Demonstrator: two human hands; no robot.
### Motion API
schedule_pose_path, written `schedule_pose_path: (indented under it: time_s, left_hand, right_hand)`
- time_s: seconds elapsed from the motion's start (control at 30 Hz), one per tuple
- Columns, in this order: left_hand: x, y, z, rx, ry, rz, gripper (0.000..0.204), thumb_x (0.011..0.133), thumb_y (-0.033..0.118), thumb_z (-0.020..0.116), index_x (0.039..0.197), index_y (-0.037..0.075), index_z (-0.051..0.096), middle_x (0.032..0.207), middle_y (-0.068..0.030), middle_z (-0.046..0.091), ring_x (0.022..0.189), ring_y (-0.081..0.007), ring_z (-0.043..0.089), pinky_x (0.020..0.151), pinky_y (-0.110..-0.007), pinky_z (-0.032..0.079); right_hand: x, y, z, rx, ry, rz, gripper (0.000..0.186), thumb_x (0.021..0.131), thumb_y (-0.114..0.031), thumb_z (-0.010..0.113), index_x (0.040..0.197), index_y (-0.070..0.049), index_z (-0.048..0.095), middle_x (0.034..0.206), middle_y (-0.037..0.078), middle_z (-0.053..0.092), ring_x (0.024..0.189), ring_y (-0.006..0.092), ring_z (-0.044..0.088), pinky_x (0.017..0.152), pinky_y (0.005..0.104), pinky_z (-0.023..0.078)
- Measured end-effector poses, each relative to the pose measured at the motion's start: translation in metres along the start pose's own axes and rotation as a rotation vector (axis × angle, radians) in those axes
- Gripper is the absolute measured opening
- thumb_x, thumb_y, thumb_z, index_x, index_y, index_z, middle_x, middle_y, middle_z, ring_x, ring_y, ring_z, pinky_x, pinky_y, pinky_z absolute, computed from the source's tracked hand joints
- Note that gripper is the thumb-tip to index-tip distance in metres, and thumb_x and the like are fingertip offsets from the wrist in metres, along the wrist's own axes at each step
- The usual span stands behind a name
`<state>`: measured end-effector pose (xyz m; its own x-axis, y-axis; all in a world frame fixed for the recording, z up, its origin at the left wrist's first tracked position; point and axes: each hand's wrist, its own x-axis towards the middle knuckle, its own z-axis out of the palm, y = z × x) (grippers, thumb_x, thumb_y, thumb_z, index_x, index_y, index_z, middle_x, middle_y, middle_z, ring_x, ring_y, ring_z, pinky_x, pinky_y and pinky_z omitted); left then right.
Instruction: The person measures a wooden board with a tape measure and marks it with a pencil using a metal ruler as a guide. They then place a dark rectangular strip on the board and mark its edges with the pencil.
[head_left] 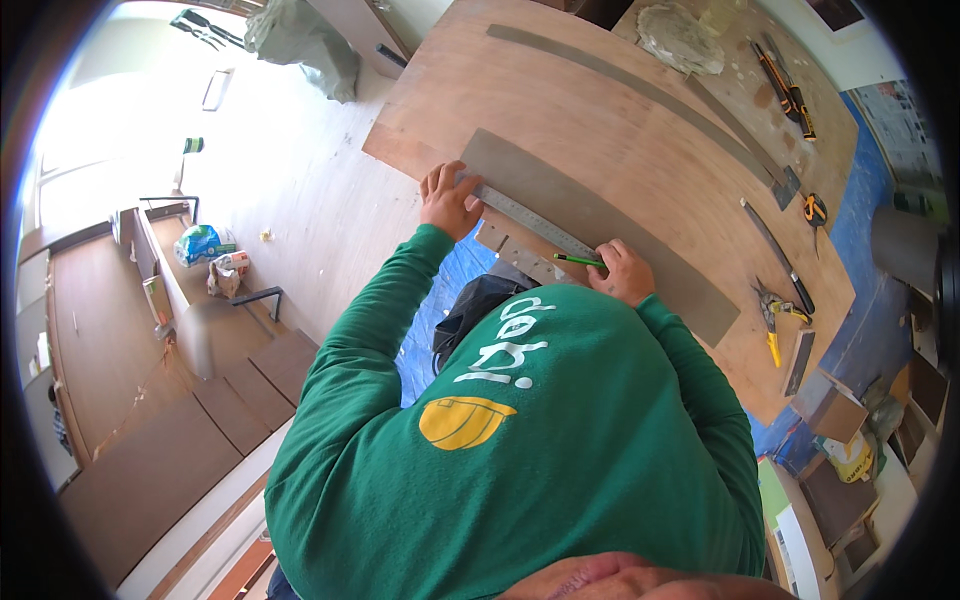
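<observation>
A metal ruler [535, 220] lies along the near edge of a flat grey-brown strip [610, 225] on a wooden board. My left hand [450, 202] grips the ruler's left end, its fingers bent over it at the strip's corner. My right hand [624, 272] rests at the ruler's other end with a green pencil [578, 259] between its fingers. The pencil points left, just on the near side of the ruler. My right fingertips are partly hidden, so I cannot tell whether they also press on the ruler.
Beyond the strip, a long thin grey strip [630, 85] and a T-shaped square [740, 130] lie on the board [420, 110]. Utility knives [785, 90], a tape measure [815, 210], a dark-handled blade [778, 255] and yellow-handled snips [773, 318] are to the right. Blue sheeting [440, 290] shows below.
</observation>
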<state>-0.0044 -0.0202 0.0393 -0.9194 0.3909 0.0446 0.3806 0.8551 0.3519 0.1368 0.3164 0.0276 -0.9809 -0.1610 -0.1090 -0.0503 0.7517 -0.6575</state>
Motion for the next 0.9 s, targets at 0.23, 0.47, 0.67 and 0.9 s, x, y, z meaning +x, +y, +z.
schedule_pose_path:
  time_s: [0.23, 0.47, 0.67, 0.9]
  left_hand:
    - [0.004, 0.003, 0.004, -0.049, 0.065, -0.265, 0.064, 0.077, 0.027, 0.08, 0.137, 0.016, 0.062, 0.146, -0.0138, 0.047, 0.138, -0.0395, 0.042, 0.115, -0.055, 0.034]
    - [-0.003, -0.033, 0.024, -0.11, 0.147, -0.432, 0.057, 0.082, 0.026, 0.076, 0.136, 0.014, 0.063, 0.137, -0.0147, 0.057, 0.131, -0.0392, 0.049, 0.111, -0.051, 0.04]
    - [0.002, -0.025, 0.023, -0.124, 0.109, -0.472, 0.056, 0.086, 0.024, 0.069, 0.14, 0.015, 0.061, 0.139, -0.0106, 0.057, 0.134, -0.036, 0.047, 0.114, -0.052, 0.036]
    - [0.004, -0.023, 0.022, -0.068, 0.061, -0.469, 0.061, 0.088, 0.03, 0.071, 0.145, 0.014, 0.057, 0.144, -0.0112, 0.054, 0.14, -0.0356, 0.042, 0.116, -0.052, 0.034]
  right_hand:
    - [0.002, 0.004, -0.001, -0.023, -0.012, -0.011, 0.028, 0.081, -0.022, 0.076, 0.101, -0.007, 0.065, 0.1, 0.009, 0.063, 0.09, 0.0333, 0.066, 0.073, 0.0453, 0.055]
    - [0.0, 0.002, 0.001, -0.041, -0.016, -0.006, 0.027, 0.08, -0.022, 0.077, 0.1, -0.008, 0.064, 0.099, 0.009, 0.063, 0.09, 0.0328, 0.066, 0.072, 0.0445, 0.055]
    - [-0.001, 0.002, -0.001, -0.063, -0.025, -0.008, 0.029, 0.08, -0.022, 0.078, 0.102, -0.008, 0.063, 0.1, 0.008, 0.062, 0.09, 0.0332, 0.066, 0.072, 0.0451, 0.055]
    - [-0.003, 0.002, 0.001, -0.041, 0.013, -0.09, 0.028, 0.08, -0.022, 0.079, 0.099, -0.008, 0.064, 0.098, 0.009, 0.062, 0.092, 0.0332, 0.065, 0.072, 0.0457, 0.055]
